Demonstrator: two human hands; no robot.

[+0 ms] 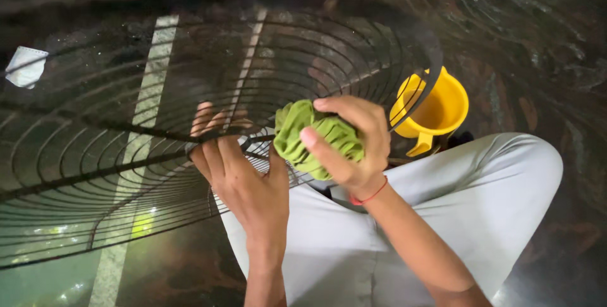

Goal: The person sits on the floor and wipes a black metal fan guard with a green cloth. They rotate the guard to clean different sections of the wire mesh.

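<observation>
The right hand (348,142) is closed around a bunched green cloth (313,136), pressing it against the wires of a black fan grille (126,123) close to the grille's hub. The left hand (243,180) grips the grille from below, its fingers hooked through the wires at about 9 o'clock from the cloth, so the grille is held tilted over the person's lap. How far the wiping has got is hard to judge: the wires look dark and dull all over, with no plainly cleaner patch, so I would guess most of the grille is yet to be gone over, though the blur near the top edge hides detail. At 3 o'clock from the cloth, partly behind the grille's rim, a yellow mug (442,108) stands on the dark stone floor (537,41). Counted: one grille, one cloth, one mug, two hands, and one red thread (370,197) round the right wrist.
</observation>
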